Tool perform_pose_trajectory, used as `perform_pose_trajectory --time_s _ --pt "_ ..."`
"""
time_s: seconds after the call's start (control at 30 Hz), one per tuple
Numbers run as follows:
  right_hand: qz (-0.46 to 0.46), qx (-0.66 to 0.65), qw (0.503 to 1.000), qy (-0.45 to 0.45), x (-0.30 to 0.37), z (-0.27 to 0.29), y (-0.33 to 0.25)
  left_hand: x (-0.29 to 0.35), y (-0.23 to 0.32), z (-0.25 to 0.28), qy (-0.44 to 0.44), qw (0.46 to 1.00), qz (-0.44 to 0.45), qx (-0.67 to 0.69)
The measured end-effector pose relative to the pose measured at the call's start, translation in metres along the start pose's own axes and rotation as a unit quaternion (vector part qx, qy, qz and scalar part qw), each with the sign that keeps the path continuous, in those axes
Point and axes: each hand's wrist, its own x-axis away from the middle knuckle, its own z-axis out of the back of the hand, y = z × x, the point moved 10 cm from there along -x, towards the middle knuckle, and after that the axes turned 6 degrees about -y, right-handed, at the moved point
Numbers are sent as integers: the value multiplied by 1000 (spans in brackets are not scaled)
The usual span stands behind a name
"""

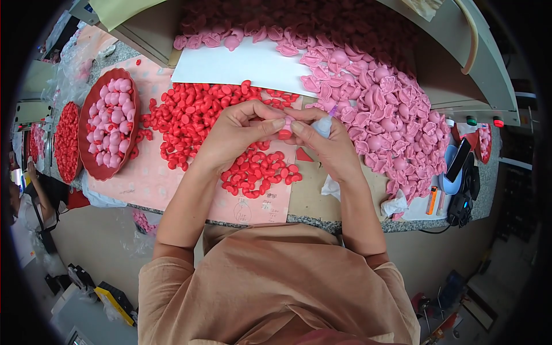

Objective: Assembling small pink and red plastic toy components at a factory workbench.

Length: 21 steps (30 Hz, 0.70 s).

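Two hands, the left hand point(242, 127) and the right hand point(332, 146), meet above the surface point(313, 222), fingertips close together. Between them is a small pink-and-red piece point(286, 127), its pink part uppermost and its red part below. The left hand is closed to a narrow pinch, thumb and fingers on the piece. The right hand is likewise narrow, its thumb and fingertips at the opposite side of the piece; it also carries a small translucent bottle point(322, 126) with a purple tip, lodged among the fingers and tilted. The exact contact of each fingertip is partly hidden.

Beneath and to the left of the hands, loose red pieces point(192, 115) lie heaped on a pink sheet point(150, 192); a second cluster of red pieces point(259, 175) lies nearer the body. To the right, a large heap of pink pieces point(397, 132) extends up behind a white sheet point(230, 69). At far left, a red oval basket point(88, 149) contains pink-and-red items point(110, 123), beside another container filled with red pieces. At far right, a dark phone point(458, 159) rests near an orange stick-shaped item point(432, 200).
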Motion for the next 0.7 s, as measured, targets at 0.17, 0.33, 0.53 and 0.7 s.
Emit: perform_pose_trajectory --time_s 0.17,0.33,0.53,0.7 --pt "5 9 1000 5 0 -1 -3 0 -4 1 -11 1000 -4 0" --pt "1 -8 1000 17 -1 1 0 0 -8 1 30 999 13 -43" --pt "40 -11 999 -1 -2 -5 -7 0 -10 -13 0 999 19 25" --pt "59 -21 998 -28 -2 -14 -16 -2 -13 -4 26 999 3 -45"
